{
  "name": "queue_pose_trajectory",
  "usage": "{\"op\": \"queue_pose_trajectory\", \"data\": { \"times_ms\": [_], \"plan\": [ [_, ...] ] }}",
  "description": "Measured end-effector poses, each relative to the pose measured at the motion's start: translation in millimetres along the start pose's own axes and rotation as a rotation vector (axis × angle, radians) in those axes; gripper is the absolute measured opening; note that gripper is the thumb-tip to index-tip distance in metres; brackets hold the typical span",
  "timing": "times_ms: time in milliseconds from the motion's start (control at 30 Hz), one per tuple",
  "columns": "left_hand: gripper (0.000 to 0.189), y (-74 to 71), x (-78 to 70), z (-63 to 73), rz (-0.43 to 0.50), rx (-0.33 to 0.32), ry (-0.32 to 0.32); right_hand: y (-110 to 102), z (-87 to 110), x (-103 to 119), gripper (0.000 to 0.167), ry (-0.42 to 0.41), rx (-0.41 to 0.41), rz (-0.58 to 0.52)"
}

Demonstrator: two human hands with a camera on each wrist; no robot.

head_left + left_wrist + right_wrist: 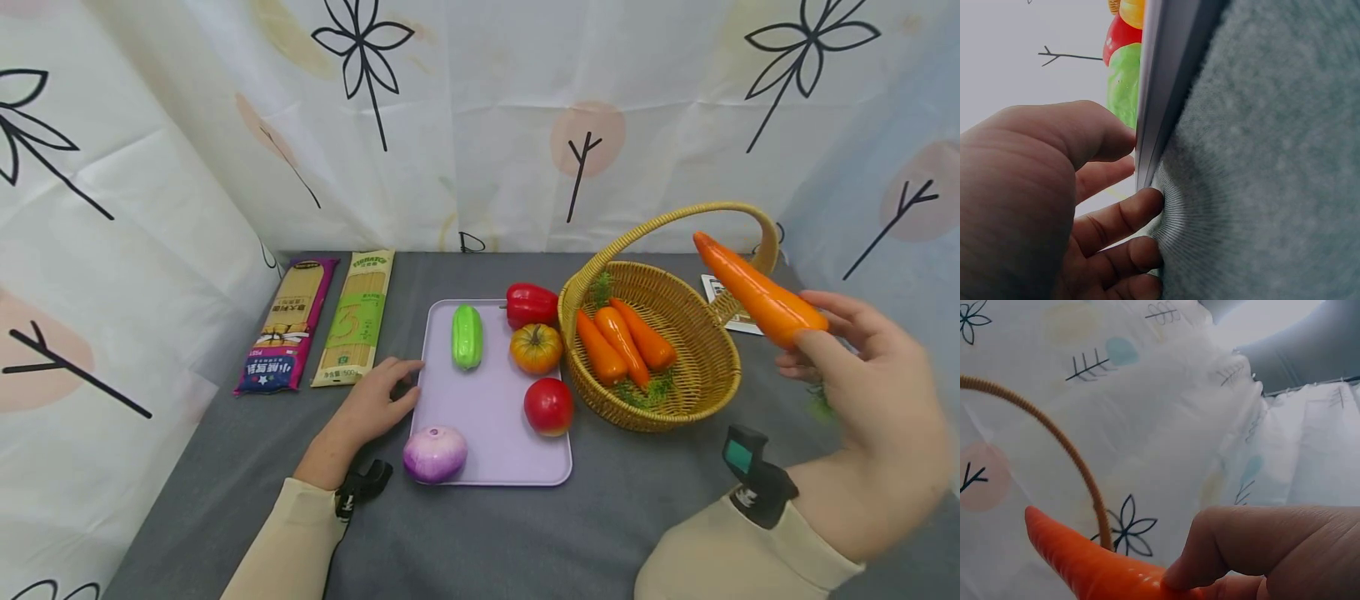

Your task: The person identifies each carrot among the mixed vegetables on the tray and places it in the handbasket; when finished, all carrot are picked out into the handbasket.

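My right hand (873, 367) pinches a large orange carrot (757, 287) between thumb and fingers, up at the basket's right side. Its pointed end tilts up and left, and in the right wrist view the carrot (1110, 569) overlaps the handle. The yellow wicker basket (652, 423) holds several carrots (618, 337) with green tops. At the left edge of the lilac tray (495, 400), my left hand (371, 404) rests its fingertips against the rim (1144, 125). On the tray are a green cucumber-like vegetable (467, 337), red bell pepper (531, 305), orange-yellow tomato (536, 348), red tomato (548, 407) and purple onion (435, 455).
Two noodle packs, one purple (288, 325) and one green (355, 321), lie left of the tray. A white packet (742, 321) is partly hidden behind the basket. The basket's tall handle (697, 210) arches over it. Patterned curtains (495, 125) enclose the grey-covered table (480, 542).
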State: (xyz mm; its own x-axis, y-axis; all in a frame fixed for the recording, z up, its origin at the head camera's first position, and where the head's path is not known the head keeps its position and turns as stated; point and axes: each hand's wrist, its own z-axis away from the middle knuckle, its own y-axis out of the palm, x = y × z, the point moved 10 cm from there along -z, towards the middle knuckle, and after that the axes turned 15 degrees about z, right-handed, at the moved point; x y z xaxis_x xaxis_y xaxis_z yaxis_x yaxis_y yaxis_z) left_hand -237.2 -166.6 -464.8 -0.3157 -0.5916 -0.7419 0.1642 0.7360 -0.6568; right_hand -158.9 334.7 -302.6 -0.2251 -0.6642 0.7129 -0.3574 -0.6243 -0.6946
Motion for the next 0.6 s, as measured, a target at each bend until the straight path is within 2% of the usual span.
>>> {"op": "queue_pose_trajectory", "data": {
  "times_ms": [100, 300, 600],
  "plan": [
    [0.04, -0.1, -0.1, 0.2, -0.001, -0.001, -0.004, 20.1, -15.0, -8.3, 0.056, -0.015, 0.111, 0.051],
    [0.04, -0.4, 0.0, -0.1, -0.002, -0.004, -0.005, 54.5, -38.2, -19.3, 0.063, -0.037, 0.291, 0.017],
    [0.04, -0.5, 0.2, -0.6, -0.004, -0.001, -0.01, 90.6, -51.3, -26.1, 0.063, -0.063, 0.433, 0.095]
  ]
}}
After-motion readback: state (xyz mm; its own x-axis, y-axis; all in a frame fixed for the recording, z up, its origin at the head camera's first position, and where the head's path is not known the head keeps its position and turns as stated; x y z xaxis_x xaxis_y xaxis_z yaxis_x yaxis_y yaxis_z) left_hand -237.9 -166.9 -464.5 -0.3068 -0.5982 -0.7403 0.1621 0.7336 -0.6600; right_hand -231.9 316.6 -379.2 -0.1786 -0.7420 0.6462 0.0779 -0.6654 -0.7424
